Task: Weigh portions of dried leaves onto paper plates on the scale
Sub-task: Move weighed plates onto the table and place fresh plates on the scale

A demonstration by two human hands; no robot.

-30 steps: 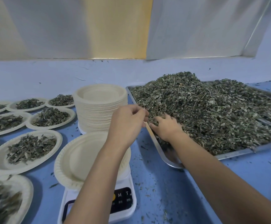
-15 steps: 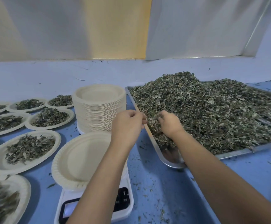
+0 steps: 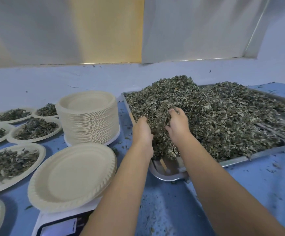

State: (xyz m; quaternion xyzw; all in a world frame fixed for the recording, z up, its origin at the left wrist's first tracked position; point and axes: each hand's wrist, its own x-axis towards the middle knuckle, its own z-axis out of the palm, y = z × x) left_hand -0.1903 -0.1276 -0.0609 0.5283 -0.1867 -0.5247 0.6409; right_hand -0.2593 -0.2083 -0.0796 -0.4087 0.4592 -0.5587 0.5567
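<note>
view from a head camera, looking down along two bare forearms to a blue bench (image 3: 240, 193). the left hand (image 3: 142, 132) and right hand (image 3: 177, 125) sit close together at the near left corner of a wide steel tray (image 3: 169, 174), cupped toward each other around a clump of dried leaves (image 3: 223, 116). the clump is pressed between the palms. the right hand's fingers curl over the top of it; the left hand's fingers curve into the leaves, with their tips hidden. the rest of the grey-green leaves lie heaped in the tray, beyond and to the right of the hands, and a bare patch of steel shows just below the wrists.

to the left of the left forearm, nearer the camera, an empty paper plate (image 3: 72, 174) rests on a white digital scale (image 3: 58, 225); its display is too blurred to read. beyond that plate, left of the hands, stands a tall stack of paper plates (image 3: 89, 120). farther left, several filled plates (image 3: 10, 164) each carry a small heap of leaves. loose leaf crumbs dot the bench around the tray.
</note>
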